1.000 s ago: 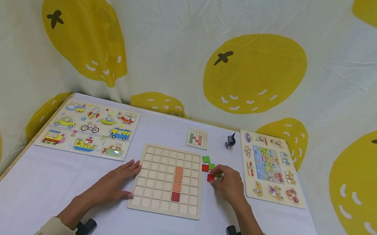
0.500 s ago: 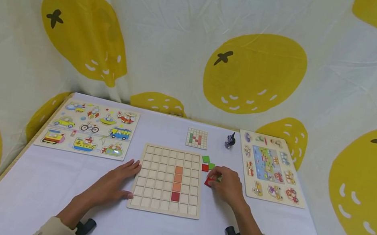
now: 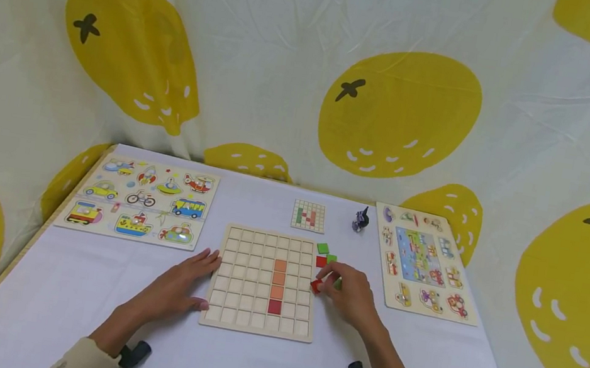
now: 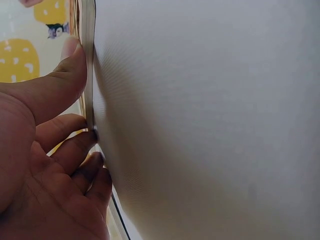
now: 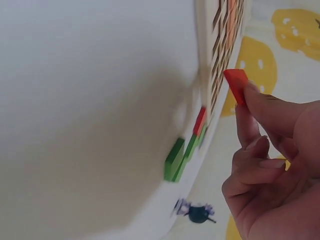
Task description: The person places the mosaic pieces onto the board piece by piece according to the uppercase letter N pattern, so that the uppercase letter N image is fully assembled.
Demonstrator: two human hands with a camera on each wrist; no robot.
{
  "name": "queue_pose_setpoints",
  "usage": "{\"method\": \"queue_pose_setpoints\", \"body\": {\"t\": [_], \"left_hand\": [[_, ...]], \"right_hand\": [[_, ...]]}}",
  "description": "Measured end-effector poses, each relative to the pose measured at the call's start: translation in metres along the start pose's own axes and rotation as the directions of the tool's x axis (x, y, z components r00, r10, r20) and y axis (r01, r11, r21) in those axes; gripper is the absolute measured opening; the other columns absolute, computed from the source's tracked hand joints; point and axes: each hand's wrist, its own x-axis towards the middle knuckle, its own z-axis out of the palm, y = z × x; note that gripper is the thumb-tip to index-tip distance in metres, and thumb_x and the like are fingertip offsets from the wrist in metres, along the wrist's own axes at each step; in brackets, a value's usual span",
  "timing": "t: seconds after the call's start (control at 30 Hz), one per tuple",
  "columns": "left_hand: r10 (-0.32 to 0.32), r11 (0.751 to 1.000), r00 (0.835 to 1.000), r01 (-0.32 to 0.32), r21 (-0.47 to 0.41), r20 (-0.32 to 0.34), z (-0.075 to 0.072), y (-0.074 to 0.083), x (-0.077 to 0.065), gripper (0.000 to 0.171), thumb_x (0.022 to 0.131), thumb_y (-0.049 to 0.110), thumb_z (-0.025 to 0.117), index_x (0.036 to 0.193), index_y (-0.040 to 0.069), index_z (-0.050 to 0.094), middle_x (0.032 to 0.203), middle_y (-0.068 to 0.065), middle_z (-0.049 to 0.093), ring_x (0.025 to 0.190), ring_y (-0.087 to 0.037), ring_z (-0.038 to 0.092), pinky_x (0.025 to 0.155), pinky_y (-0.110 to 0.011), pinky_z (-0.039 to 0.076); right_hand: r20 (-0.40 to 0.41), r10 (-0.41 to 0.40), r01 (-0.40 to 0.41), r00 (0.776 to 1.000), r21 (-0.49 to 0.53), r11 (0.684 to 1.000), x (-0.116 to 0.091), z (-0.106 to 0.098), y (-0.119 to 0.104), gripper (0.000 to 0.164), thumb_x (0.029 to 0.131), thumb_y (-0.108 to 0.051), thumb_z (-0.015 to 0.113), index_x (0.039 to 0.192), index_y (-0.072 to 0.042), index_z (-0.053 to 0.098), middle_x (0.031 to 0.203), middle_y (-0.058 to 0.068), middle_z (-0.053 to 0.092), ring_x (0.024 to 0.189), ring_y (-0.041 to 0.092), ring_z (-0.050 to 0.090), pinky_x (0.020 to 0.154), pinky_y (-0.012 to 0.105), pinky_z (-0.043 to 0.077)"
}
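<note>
Compared with half a second earlier, the right hand (image 3: 349,292) has shifted toward the grid board (image 3: 256,331), bringing the red tile (image 3: 316,286) from beside the loose tiles to the board's right edge. It pinches that tile between thumb and index finger, tilted and raised off the table (image 3: 244,367), as the right wrist view shows. A green tile (image 3: 338,284) lies partly hidden below the hand. The left hand (image 3: 173,290) keeps its place, fingers and thumb extended against the board's left edge, gripping nothing. The column of three orange tiles (image 3: 278,278) and one dark red tile (image 3: 274,307) is unchanged. White tabletop runs between the board's right side and the right puzzle board (image 3: 463,293), and along its near edge; toward the far right corner, two green tiles and another red tile (image 3: 321,262) sit just beside it.
</note>
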Motion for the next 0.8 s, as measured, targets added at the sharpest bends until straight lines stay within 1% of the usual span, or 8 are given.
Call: {"method": "queue_pose_setpoints", "body": {"t": [0.13,0.33,0.6,0.67,0.8], "left_hand": [[0.001,1.0,1.0,-0.001,0.004,0.0,-0.001,0.001,0.0,0.097,0.081,0.02,0.092,0.162,0.005,0.042,0.174,-0.012,0.034,0.163,-0.04,0.026,0.125,-0.065,0.033],[-0.007,1.0,1.0,0.007,0.002,0.003,-0.002,0.003,0.0,0.097,0.081,0.019,0.092,0.162,0.004,0.042,0.173,-0.013,0.034,0.163,-0.04,0.026,0.126,-0.065,0.032],[0.0,1.0,1.0,0.0,-0.008,-0.001,-0.002,0.003,0.0,0.096,0.081,0.019,0.092,0.162,0.004,0.042,0.173,-0.013,0.034,0.163,-0.041,0.026,0.125,-0.065,0.032],[-0.003,1.0,1.0,0.003,-0.005,0.0,-0.002,0.002,0.0,0.096,0.081,0.019,0.092,0.162,0.004,0.042,0.173,-0.013,0.034,0.163,-0.041,0.026,0.125,-0.065,0.032],[-0.001,1.0,1.0,0.001,-0.009,0.003,-0.001,0.001,0.0,0.096,0.081,0.019,0.092,0.162,0.004,0.042,0.174,-0.013,0.034,0.163,-0.041,0.026,0.126,-0.065,0.032]], "right_hand": [[-0.014,-0.007,0.007,1.0,0.044,0.999,-0.006,0.005,-0.011,0.017,0.09,-0.015,0.086,0.098,-0.024,0.074,0.084,-0.005,0.063,0.079,0.016,0.053,0.065,0.026,0.042],[-0.029,-0.06,0.062,0.998,0.064,0.996,-0.013,0.021,-0.024,0.019,0.088,-0.016,0.088,0.095,-0.027,0.074,0.079,-0.01,0.063,0.077,0.015,0.052,0.066,0.025,0.043],[0.021,-0.084,0.081,0.996,0.1,0.992,-0.015,0.039,-0.04,0.016,0.089,-0.018,0.087,0.093,-0.025,0.073,0.077,-0.01,0.066,0.071,0.014,0.053,0.06,0.024,0.042],[0.032,-0.096,0.093,0.995,0.098,0.991,-0.014,0.044,-0.042,0.016,0.089,-0.018,0.087,0.092,-0.024,0.073,0.076,-0.01,0.066,0.068,0.014,0.053,0.058,0.023,0.041],[0.051,-0.106,0.1,0.993,0.097,0.99,-0.014,0.051,-0.047,0.016,0.089,-0.018,0.087,0.091,-0.023,0.072,0.075,-0.01,0.066,0.066,0.012,0.056,0.056,0.024,0.043]]}}
